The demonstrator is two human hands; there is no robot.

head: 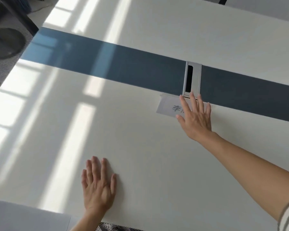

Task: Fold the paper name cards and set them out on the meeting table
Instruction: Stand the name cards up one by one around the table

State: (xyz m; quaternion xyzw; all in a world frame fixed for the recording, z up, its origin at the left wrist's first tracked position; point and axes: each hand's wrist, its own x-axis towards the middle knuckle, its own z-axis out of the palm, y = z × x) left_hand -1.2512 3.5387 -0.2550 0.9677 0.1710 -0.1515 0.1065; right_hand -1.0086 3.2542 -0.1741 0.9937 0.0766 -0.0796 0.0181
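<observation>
White table (140,147), blue stripe (123,64); name card (167,105) beside cable hatch (196,77); paper sheet (23,217) near edge.

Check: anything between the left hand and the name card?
Nothing: head view shows only bare white tabletop between left hand and name card.

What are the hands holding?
Nothing is held. The left hand lies flat on the table; the right hand is spread over one end of the name card, fingers straight.
</observation>
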